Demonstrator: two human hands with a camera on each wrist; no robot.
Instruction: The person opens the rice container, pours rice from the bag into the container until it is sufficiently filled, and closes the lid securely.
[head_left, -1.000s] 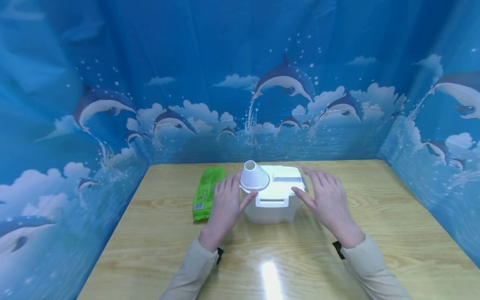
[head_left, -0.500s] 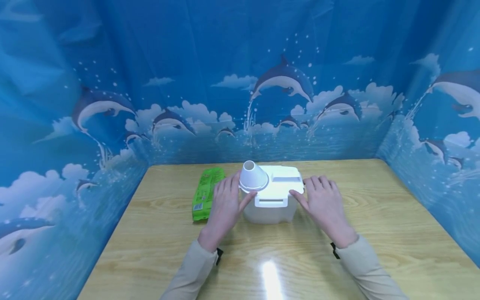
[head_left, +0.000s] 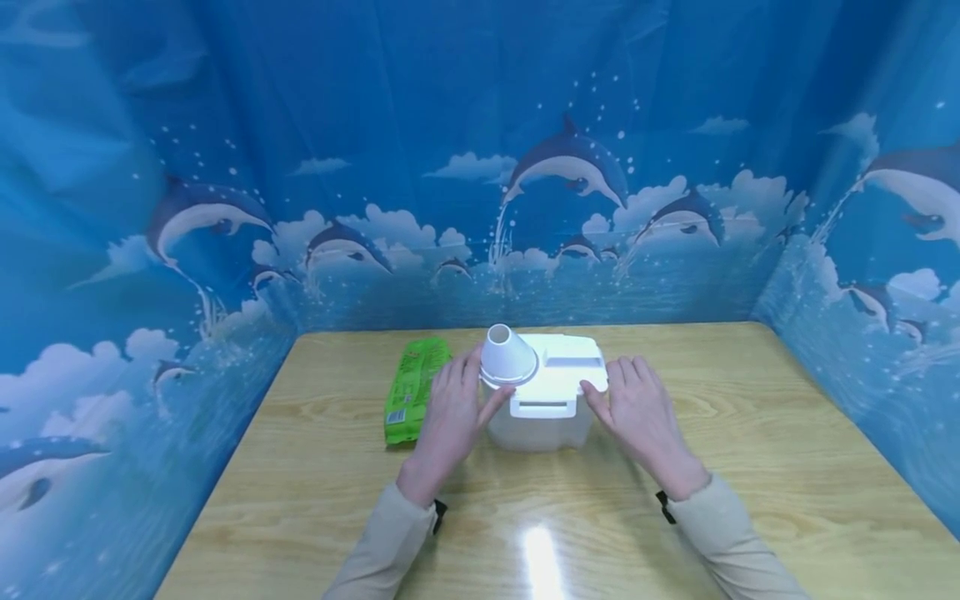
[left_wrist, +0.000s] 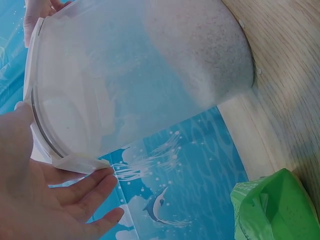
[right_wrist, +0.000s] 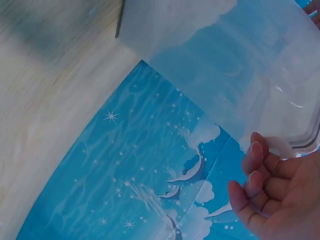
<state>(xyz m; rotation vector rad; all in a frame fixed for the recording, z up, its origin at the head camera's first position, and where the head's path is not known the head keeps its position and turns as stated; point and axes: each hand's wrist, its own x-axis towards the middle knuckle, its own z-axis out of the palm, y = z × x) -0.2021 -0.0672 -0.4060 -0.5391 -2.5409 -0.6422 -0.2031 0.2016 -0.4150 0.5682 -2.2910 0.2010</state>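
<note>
In the head view a translucent storage container point(head_left: 540, 435) with a white lid point(head_left: 572, 377) stands upright on the table. A white cone-shaped spout point(head_left: 508, 360) rises from the lid's left part. Pale rice-like grains point(left_wrist: 212, 60) lie in its lower part in the left wrist view. My left hand point(head_left: 450, 408) grips the lid's left end, thumb on top, fingers beneath the side latch point(left_wrist: 80, 164). My right hand point(head_left: 643, 412) holds the opposite end, its thumb at the lid's front corner and its fingers point(right_wrist: 256, 150) curled at the side edge.
A green printed packet point(head_left: 408, 392) lies left of the container, partly behind my left hand. The wood-grain table point(head_left: 315, 500) reaches back to a blue dolphin-print curtain point(head_left: 420, 250), which also borders both sides.
My right hand has come left and down onto the lid's right end, and its fingers have curled in. My left hand and the container have stayed in place.
</note>
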